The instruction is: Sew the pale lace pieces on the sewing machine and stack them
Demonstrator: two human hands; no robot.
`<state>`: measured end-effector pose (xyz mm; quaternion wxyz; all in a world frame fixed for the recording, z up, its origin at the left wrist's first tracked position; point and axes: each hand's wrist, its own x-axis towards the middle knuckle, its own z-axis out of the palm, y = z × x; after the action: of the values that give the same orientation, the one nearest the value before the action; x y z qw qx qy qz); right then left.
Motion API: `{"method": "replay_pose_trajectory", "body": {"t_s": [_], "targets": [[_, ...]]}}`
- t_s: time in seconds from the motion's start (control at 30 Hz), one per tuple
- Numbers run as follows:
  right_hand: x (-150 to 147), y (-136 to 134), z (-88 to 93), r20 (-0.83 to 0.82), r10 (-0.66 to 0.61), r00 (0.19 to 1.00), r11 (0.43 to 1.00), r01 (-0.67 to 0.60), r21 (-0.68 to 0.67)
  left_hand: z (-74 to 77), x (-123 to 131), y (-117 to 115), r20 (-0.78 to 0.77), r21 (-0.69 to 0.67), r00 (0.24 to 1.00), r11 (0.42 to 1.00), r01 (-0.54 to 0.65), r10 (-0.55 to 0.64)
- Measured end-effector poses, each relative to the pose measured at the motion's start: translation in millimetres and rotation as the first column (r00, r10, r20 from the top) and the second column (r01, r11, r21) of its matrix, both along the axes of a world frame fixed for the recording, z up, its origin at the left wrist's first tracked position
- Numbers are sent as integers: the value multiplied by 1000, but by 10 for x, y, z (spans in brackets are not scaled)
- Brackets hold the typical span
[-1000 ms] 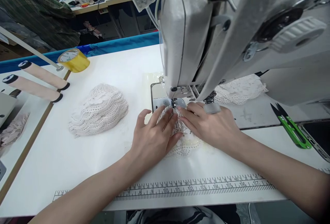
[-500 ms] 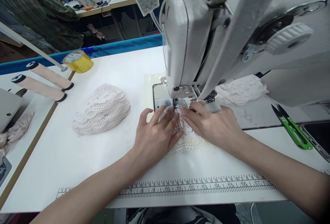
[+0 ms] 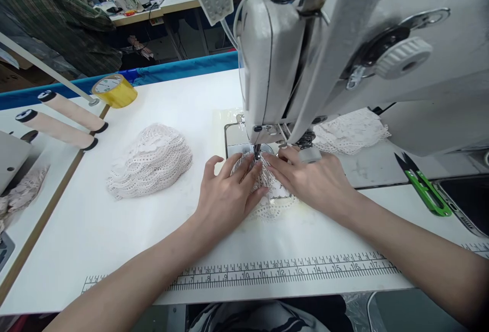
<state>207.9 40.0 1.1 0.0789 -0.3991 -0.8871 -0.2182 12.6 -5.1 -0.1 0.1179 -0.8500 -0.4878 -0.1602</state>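
Note:
A white lace piece lies gathered under the needle and presser foot of a sewing machine. My left hand rests on the lace's left side, its fingers spread and fingertips close to the foot. From the right, my right hand has its fingers closed together on the lace beside the foot; part of its grip is hidden. The scalloped lower edge of the lace spreads over the table towards me.
A heap of white lace sits left, more lace behind my right hand. Green thread snips and a phone lie right. Thread cones and yellow tape stand left. A ruler strip runs along the front edge.
The lace between my hands has moved slightly away from me under the presser foot, and both hands have shifted with it. The whole view has shifted slightly.

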Motion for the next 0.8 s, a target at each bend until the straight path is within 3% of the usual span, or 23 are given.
{"method": "replay_pose_trajectory", "body": {"t_s": [0.17,0.27,0.33,0.43,0.53,0.67,0.8], "targets": [[39,-18,45,-112,63,992,998,-65,-8,-9,-4,-3,11,-8,1000,1000,9,-9],[108,-41,133,-266,114,957,980,-151,-125,61,-36,-47,77,-3,993,996,91,-90],[161,-51,202,-344,145,928,915,-259,-311,152,-60,-105,136,-89,979,982,167,-154],[222,-52,281,-375,160,913,734,-364,-573,287,-67,-208,113,-308,979,930,199,-172],[239,-45,309,-399,118,909,646,-376,-665,312,-33,-253,-12,-362,989,923,132,-146],[204,-47,300,-480,-52,876,626,-346,-699,198,8,-124,-97,-251,990,965,78,-105],[149,-64,260,-525,-108,844,665,-332,-669,178,3,80,51,-336,998,941,44,-28]]}}
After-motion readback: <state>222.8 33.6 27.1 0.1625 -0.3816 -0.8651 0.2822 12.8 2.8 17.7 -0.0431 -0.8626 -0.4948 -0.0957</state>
